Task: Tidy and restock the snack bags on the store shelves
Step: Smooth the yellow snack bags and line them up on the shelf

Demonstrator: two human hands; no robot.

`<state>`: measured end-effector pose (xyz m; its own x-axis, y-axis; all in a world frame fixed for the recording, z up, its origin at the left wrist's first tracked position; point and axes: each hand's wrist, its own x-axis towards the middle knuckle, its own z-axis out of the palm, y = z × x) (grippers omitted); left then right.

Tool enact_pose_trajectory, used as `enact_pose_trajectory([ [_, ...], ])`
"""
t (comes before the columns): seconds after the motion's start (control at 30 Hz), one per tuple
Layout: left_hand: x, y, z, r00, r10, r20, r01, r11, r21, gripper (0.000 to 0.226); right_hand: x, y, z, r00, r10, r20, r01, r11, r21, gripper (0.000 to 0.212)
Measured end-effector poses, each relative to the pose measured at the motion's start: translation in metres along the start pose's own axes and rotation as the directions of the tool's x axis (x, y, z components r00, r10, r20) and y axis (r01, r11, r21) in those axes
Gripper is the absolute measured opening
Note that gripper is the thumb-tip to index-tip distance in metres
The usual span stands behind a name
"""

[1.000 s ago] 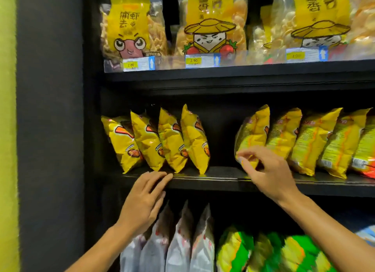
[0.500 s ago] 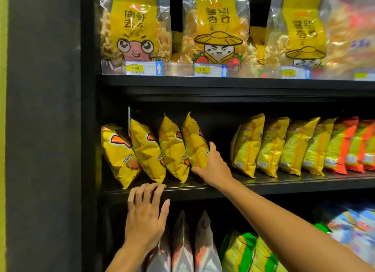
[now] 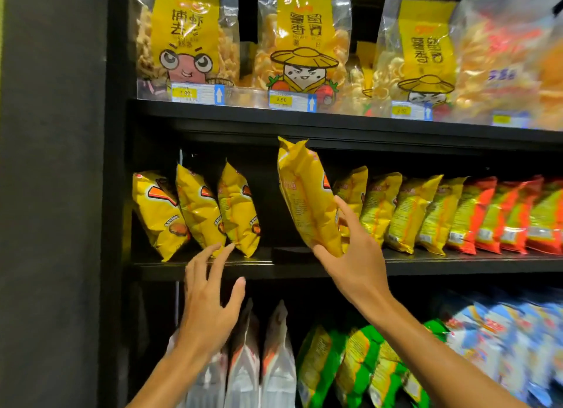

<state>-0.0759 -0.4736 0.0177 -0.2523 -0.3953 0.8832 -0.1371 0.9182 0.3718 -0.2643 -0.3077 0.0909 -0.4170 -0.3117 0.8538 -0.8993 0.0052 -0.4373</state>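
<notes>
The right hand (image 3: 355, 260) grasps a yellow snack bag (image 3: 307, 199) by its lower end, thumb under the bottom corner and fingers spread against its right face. The bag is lifted off the middle shelf (image 3: 426, 263), tilted with its top leaning left, and its upper edge reaches almost to the underside of the top shelf (image 3: 304, 121). It hangs in front of the gap between two groups of bags.

The left hand (image 3: 210, 295) is released, fingers straight and fanned, holding nothing. Its fingertips (image 3: 217, 247) reach the front lip of the middle shelf just below the three yellow bags (image 3: 198, 209) that stand leaning at the left end of that shelf; whether they touch the nearest bag cannot be told.

To the right of the lifted bag, a row of yellow bags (image 3: 399, 212) stands packed on the same shelf, followed by red bags (image 3: 499, 215) further right. On the top shelf, large clear bags with yellow labels (image 3: 307, 42) stand behind price tags (image 3: 198, 94). On the shelf below the hands stand white bags (image 3: 259, 362), then green and yellow bags (image 3: 344, 365), then blurred blue and white bags (image 3: 502, 340). A dark wall panel (image 3: 51, 194) borders the shelving on the left.
</notes>
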Motion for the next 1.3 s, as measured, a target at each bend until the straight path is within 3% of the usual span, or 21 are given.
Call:
enact_pose_trajectory([
  [0.1, -0.013, 0.071, 0.007, 0.995, -0.018, 0.102, 0.056, 0.922, -0.383, 0.070, -0.039, -0.012, -0.025, 0.994, -0.105, 0.027, 0.105, 0.994, -0.004, 0.100],
  [0.2, -0.035, 0.120, 0.017, 0.958, -0.100, 0.269, 0.258, 0.713, -0.652, 0.098, -0.081, -0.015, -0.036, 0.980, -0.177, 0.091, 0.177, 0.984, 0.004, 0.097],
  [0.27, -0.051, 0.137, 0.021, 0.919, -0.204, 0.337, 0.389, 0.609, -0.692, 0.102, -0.105, -0.011, -0.040, 0.976, -0.185, 0.119, 0.186, 0.982, -0.002, 0.097],
  [0.37, -0.074, 0.139, 0.024, 0.863, -0.345, 0.369, 0.503, 0.513, -0.695, 0.088, -0.139, -0.004, -0.043, 0.954, -0.247, 0.172, 0.250, 0.968, 0.001, 0.098],
  [0.53, -0.115, 0.114, 0.018, 0.813, -0.460, 0.357, 0.574, 0.531, -0.623, 0.081, -0.194, 0.011, -0.055, 0.915, -0.347, 0.204, 0.331, 0.937, 0.109, 0.074],
  [0.63, -0.144, 0.100, 0.010, 0.766, -0.452, 0.457, 0.642, 0.497, -0.583, 0.075, -0.212, 0.016, -0.066, 0.988, -0.110, 0.112, 0.069, 0.945, 0.319, 0.074],
  [0.7, -0.164, 0.094, 0.007, 0.715, -0.439, 0.544, 0.699, 0.469, -0.539, 0.069, -0.218, 0.018, -0.068, 0.990, 0.093, 0.109, -0.136, 0.850, 0.510, 0.080],
  [0.77, -0.182, 0.096, 0.004, 0.676, -0.425, 0.601, 0.734, 0.463, -0.498, 0.085, -0.220, 0.019, -0.066, 0.949, 0.215, 0.230, -0.313, 0.727, 0.611, 0.087],
  [0.87, -0.208, 0.098, 0.000, 0.617, -0.419, 0.666, 0.781, 0.429, -0.454, 0.095, -0.228, 0.023, -0.061, 0.830, 0.276, 0.485, -0.537, 0.630, 0.561, 0.085],
  [0.97, -0.231, 0.094, -0.006, 0.516, -0.396, 0.759, 0.838, 0.416, -0.352, 0.095, -0.245, 0.020, -0.058, 0.751, 0.288, 0.594, -0.634, 0.564, 0.529, 0.056],
  [1.1, -0.255, 0.089, -0.017, 0.380, -0.316, 0.869, 0.889, 0.385, -0.249, 0.107, -0.279, 0.021, -0.056, 0.780, 0.347, 0.520, -0.616, 0.568, 0.546, 0.044],
  [1.2, -0.257, 0.094, -0.020, 0.473, -0.352, 0.808, 0.875, 0.296, -0.384, 0.108, -0.297, 0.019, -0.051, 0.744, 0.400, 0.536, -0.664, 0.533, 0.524, 0.043],
  [1.3, -0.252, 0.103, -0.015, 0.615, -0.453, 0.645, 0.784, 0.263, -0.563, 0.085, -0.311, 0.013, -0.044, 0.721, 0.426, 0.546, -0.691, 0.495, 0.526, 0.052],
])
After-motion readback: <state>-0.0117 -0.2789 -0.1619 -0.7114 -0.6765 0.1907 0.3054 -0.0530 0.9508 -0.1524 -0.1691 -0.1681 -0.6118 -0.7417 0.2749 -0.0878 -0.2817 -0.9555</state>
